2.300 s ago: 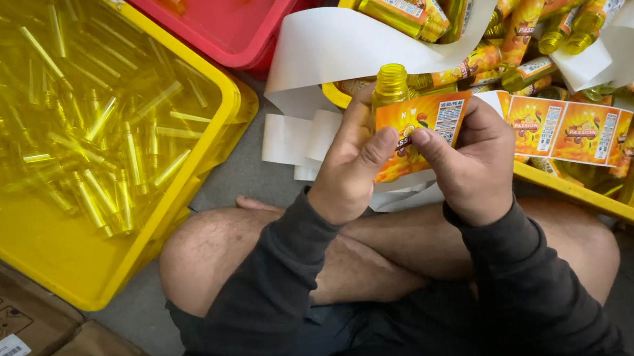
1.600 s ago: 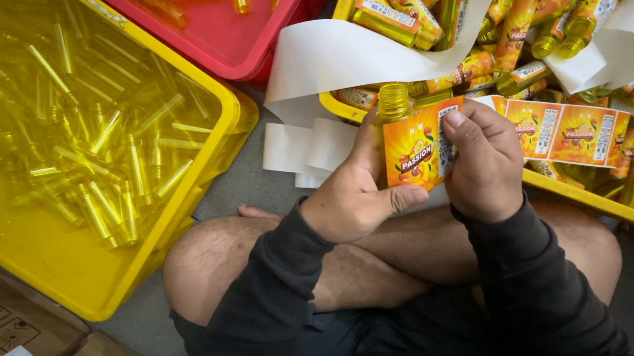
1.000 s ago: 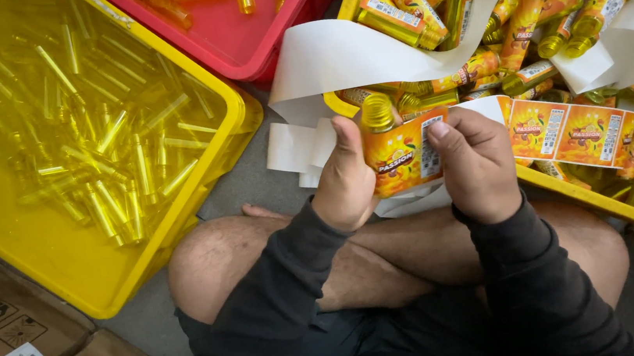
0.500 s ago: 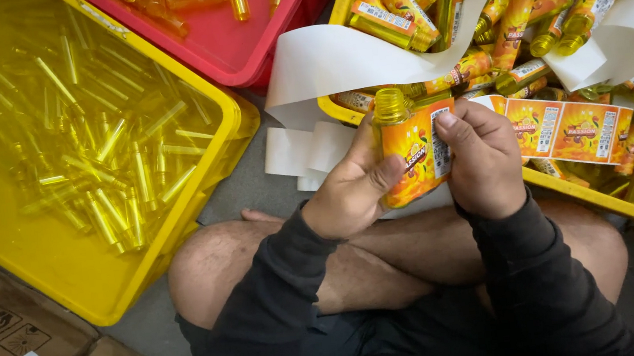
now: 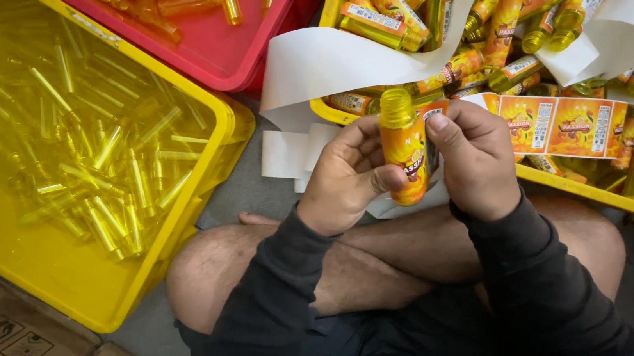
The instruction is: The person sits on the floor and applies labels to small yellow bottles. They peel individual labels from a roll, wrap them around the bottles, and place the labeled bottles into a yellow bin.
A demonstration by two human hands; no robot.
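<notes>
The bottle [image 5: 403,148] is small and see-through yellow, with a ridged neck at the top and no cap on. An orange label with fruit pictures is wrapped round its body. It stands almost upright, long way up and down, with the neck pointing up and away from the person and the bottom pointing down at the legs. It sits between both hands, above the crossed legs. The left hand [image 5: 348,173] curls round its left side, thumb pressed on the label. The right hand [image 5: 475,155] pinches its right side, thumb flat on the label edge and fingers bent behind. A strip of orange labels [image 5: 563,125] lies just to the right. A yellow bin [image 5: 216,118] full of bare tubes sits on the left.
</notes>
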